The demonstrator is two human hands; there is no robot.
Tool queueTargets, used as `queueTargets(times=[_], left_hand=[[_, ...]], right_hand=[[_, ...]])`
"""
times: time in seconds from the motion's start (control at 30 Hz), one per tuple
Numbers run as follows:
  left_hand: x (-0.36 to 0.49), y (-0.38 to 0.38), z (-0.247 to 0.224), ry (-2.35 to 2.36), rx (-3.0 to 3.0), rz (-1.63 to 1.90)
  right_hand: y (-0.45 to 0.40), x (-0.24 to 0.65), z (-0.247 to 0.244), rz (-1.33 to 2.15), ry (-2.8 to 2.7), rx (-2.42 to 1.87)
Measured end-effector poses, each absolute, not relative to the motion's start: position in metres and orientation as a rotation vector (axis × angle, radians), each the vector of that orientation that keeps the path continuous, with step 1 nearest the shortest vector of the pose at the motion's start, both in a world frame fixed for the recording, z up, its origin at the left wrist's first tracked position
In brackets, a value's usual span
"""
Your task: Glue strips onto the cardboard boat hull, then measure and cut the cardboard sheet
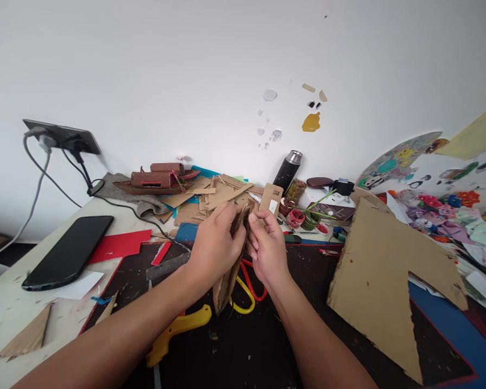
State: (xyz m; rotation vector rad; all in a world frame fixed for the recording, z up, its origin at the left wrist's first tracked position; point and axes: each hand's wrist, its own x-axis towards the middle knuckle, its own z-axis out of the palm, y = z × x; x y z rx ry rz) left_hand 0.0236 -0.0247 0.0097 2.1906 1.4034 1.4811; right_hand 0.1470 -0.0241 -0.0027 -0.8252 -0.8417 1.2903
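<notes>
A narrow, long piece of brown cardboard [225, 289] with raised edges slants upright between my hands above the dark mat. My left hand [220, 240] wraps round its left side, fingers closed on it. At its upper end, my right hand [268, 243] pinches the edge between thumb and fingers. Just beneath lie scissors [249, 294] with one yellow and one red handle loop, their blades hidden. A yellow glue gun [180, 327] rests below my left wrist, partly covered by my forearm.
A large cut cardboard sheet [376, 275] lies at right. Cardboard scraps [222, 192], a model boat [152, 181], a black flask [288, 170] and paint jars [295, 218] line the wall. A phone [68, 251], red paper [119, 244] and a cable [133, 216] are at left.
</notes>
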Motion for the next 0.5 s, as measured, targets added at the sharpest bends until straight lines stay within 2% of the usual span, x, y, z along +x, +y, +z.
queueTargets(times=[0.5], left_hand=[[0.0237, -0.0233, 0.0085, 1.426, 2.165, 1.455]], right_hand=[[-0.0221, 0.1462, -0.0064, 1.295, -0.836, -0.838]])
